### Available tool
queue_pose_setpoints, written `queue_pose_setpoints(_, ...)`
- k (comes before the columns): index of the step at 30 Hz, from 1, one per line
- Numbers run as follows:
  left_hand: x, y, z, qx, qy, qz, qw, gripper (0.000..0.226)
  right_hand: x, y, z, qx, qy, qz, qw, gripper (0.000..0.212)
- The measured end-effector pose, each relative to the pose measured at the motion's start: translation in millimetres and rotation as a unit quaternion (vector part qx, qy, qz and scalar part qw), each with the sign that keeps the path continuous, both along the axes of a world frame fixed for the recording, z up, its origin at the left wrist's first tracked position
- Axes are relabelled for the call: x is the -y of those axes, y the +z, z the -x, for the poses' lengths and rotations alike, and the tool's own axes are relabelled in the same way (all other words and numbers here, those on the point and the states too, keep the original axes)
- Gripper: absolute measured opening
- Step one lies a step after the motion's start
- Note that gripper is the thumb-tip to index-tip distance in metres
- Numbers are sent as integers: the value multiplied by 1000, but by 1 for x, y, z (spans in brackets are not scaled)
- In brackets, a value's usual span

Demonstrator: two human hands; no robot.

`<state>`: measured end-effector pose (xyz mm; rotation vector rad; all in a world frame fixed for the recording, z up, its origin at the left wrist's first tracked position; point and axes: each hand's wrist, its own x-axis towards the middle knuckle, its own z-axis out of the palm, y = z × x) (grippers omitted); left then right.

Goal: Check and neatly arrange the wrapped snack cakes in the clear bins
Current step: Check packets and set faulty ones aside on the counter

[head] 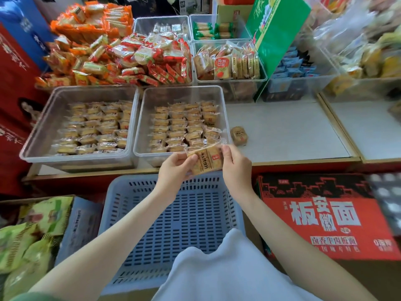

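While pinching the flat tan snack cake in its clear printed wrapper (205, 159) by both ends, with left hand (175, 168) and right hand (235, 168) each curled on an edge, holding it just over the near rim of the right-hand clear plastic bin (182, 92), above the blue slotted plastic basket (173, 224). Seemingly mid-check, printed face turned up. Next, probably: lower it into the untidy near-right corner of the rows, square with its neighbours. Left to collect afterwards: the round tan wrapped cake (238, 135) lying loose on the white counter (282, 131) just beside that bin.
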<state>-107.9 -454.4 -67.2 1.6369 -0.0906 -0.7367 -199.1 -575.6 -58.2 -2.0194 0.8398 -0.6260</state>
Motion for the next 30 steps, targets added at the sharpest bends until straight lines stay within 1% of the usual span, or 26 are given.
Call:
queue_pose_setpoints(3, 1, 8, 1, 14, 5, -19, 1000, 22, -3, 2, 3, 14, -27, 5, 1000, 32)
queue_pose_setpoints(5, 2, 13, 0, -3, -41, 2, 999, 18, -2, 4, 4, 24, -52, 13, 998, 31)
queue_pose_setpoints(8, 0, 19, -1, -19, -139, 57, 988, 14, 4, 7, 6, 32, -71, 29, 997, 32)
queue_pose_setpoints(10, -3, 21, -1, 19, -185, 48, 981, 22, 6, 7, 7, 36, -67, 32, 997, 31)
queue_pose_setpoints(12, -4, 21, -1, 74, -210, 28, 974, 28, 9, 7, 8, 39, -56, 19, 997, 30)
queue_pose_setpoints(14, -4, 22, 0, 119, -225, 38, 966, 30, 14, 8, 8, 38, -42, -25, 998, 29)
queue_pose_setpoints(15, -4, 23, -1, 136, -231, 47, 962, 29, 16, 7, 8, 44, -34, -68, 996, 28)
queue_pose_setpoints(16, -4, 24, -2, 151, -235, 55, 959, 27, 19, 7, 7, 60, -32, -133, 989, 27)
queue_pose_setpoints(18, -3, 26, -4, 164, -241, 70, 954, 24, 21, 7, 5, 99, -40, -281, 954, 27)
queue_pose_setpoints(19, -3, 28, -5, 164, -245, 75, 953, 24, 23, 6, 4, 113, -42, -339, 933, 27)
queue_pose_setpoints(21, -3, 31, -9, 150, -250, 90, 952, 24, 25, 7, 4, 126, -36, -413, 901, 27)
queue_pose_setpoints(23, -3, 32, -13, 132, -249, 97, 955, 27, 28, 7, 4, 125, -29, -446, 886, 29)
queue_pose_setpoints(25, -2, 32, -15, 136, -247, 70, 957, 36, 30, 7, 2, 122, -36, -458, 880, 29)
queue_pose_setpoints(27, -1, 32, -13, 153, -252, 41, 955, 47, 31, 6, 0, 108, -54, -455, 882, 28)
queue_pose_setpoints(30, 0, 34, -9, 153, -266, 44, 951, 53, 34, 8, -4, 98, -73, -443, 888, 27)
